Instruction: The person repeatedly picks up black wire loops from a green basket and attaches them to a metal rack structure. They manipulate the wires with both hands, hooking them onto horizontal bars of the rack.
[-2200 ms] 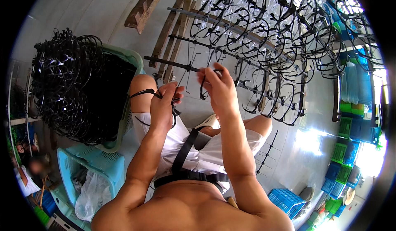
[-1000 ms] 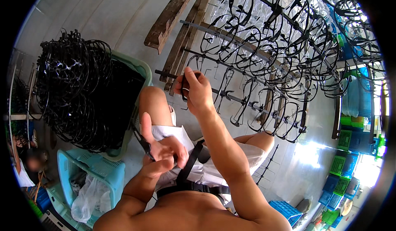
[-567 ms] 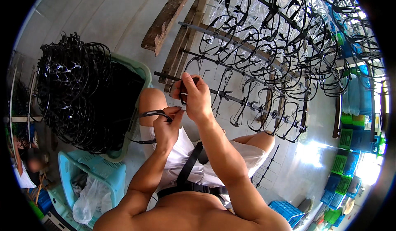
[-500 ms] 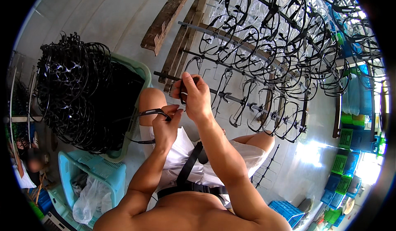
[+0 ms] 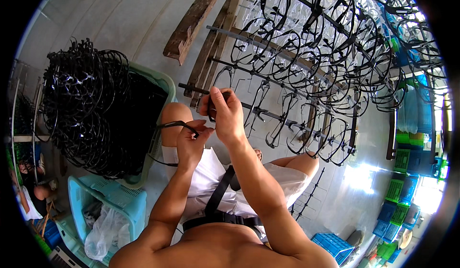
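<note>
In front of my lap I hold black, thin-framed pieces that look like eyeglass frames. My left hand (image 5: 191, 141) is closed on a black eyeglass frame (image 5: 173, 124), whose slender arms stick out to the left. Just above and to the right, my right hand (image 5: 226, 114) pinches a dark curved rim (image 5: 211, 109) between thumb and fingers. The fingers hide where these parts meet, so I cannot tell whether they are one piece. Both hands are close together, near the left end of a rack bar (image 5: 254, 109) hung with similar frames.
A pale green basket (image 5: 168, 83) on the left is heaped with black frames (image 5: 86, 110). Below it stands a light blue basket (image 5: 108, 186) holding a clear plastic bag (image 5: 108, 232). Wooden rails (image 5: 196, 21) and rows of hanging frames fill the upper right. Another person (image 5: 28, 201) is at far left.
Both hands stay nearly in place. The frame arms at my left hand have tilted up slightly. The person at far left has shifted a little.
</note>
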Demonstrator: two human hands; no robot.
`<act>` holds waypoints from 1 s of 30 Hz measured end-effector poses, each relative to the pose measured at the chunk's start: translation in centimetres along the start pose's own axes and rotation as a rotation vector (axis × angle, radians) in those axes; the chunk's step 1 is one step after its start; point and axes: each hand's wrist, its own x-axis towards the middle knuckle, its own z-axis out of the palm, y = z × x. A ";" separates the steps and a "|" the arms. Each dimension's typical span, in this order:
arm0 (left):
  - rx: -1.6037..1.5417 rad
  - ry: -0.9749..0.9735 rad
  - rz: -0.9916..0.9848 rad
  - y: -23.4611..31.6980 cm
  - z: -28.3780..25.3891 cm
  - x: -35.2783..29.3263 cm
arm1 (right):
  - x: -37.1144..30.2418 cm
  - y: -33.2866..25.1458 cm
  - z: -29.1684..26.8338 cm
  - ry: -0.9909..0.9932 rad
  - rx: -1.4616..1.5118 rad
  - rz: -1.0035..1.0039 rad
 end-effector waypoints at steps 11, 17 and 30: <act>-0.165 -0.034 0.050 -3.5 0.1 0.9 | 0.9 0.6 0.0 0.040 -0.354 -0.144; -0.231 -0.059 0.034 -2.2 0.9 0.8 | -0.1 -0.2 0.4 0.017 -0.395 -0.100; -0.297 -0.134 -0.103 -1.9 0.5 1.4 | -0.2 -1.2 -0.4 -0.046 0.031 0.177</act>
